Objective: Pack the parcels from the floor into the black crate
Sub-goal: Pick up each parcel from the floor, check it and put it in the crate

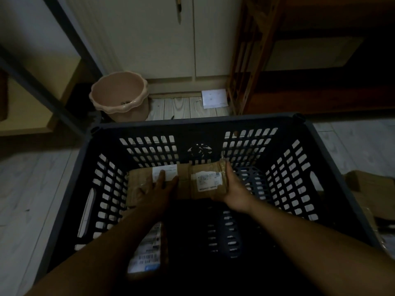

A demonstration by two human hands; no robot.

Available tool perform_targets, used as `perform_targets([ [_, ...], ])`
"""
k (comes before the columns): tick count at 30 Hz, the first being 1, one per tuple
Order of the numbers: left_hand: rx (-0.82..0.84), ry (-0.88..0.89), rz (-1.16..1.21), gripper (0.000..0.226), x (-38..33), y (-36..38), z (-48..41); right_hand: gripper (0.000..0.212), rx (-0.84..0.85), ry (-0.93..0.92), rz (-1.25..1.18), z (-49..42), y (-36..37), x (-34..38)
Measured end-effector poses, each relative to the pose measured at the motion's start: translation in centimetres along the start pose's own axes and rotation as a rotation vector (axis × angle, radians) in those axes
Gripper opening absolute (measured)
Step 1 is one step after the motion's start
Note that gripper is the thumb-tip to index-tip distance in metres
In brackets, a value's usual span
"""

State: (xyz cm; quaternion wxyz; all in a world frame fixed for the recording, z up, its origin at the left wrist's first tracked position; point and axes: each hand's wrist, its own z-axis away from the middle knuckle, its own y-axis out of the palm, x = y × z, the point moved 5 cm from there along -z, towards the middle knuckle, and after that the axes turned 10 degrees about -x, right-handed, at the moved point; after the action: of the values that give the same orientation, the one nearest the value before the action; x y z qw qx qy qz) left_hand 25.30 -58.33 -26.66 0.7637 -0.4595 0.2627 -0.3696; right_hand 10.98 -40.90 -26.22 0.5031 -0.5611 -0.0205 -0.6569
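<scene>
Fingers [161, 175] of the left hand [165, 189] lie straight and slightly spread, and both forearms pass over a labelled parcel [147, 253] lying at the near left of the black crate [192, 121]. That hand rests flat on the left brown parcel [136, 186], just beside its white label, pressing rather than gripping. The right hand [235, 192] clasps the right brown parcel [205, 178], fingers [227, 173] curled round its right edge and thumb at its near edge. Both parcels sit on the crate bottom against the far wall, side by side; in the dim light I cannot tell whether they touch. Judged step: seating the right parcel next to the left one. The next move calls for letting it go squarely, then reaching out for more stock. The right half and near middle of the crate bottom show no parcels. Outside the right wall, cardboard parcels [367, 186] lie on the floor, so the task appears partly done. Beyond the crate stand a pink bin [119, 97], holding only small debris, and a white sheet [214, 98] on the floor by the cupboard doors [171, 39].
</scene>
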Motion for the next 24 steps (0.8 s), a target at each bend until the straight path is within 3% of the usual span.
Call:
perform_targets([
  [11,-0.016,0.013,-0.046,0.090,0.4,1.2,-1.1,0.110,0.062,-0.031,0.356,0.3,0.5,-1.9],
  [16,0.051,0.046,0.000,0.084,0.6,0.3,-0.7,0.111,0.116,0.109,0.447,-0.1,-0.3,-1.1],
  [24,0.139,-0.056,0.225,0.088,-2.4,-13.2,10.0,0.100,0.140,0.149,0.317,8.4,-8.1,9.6],
])
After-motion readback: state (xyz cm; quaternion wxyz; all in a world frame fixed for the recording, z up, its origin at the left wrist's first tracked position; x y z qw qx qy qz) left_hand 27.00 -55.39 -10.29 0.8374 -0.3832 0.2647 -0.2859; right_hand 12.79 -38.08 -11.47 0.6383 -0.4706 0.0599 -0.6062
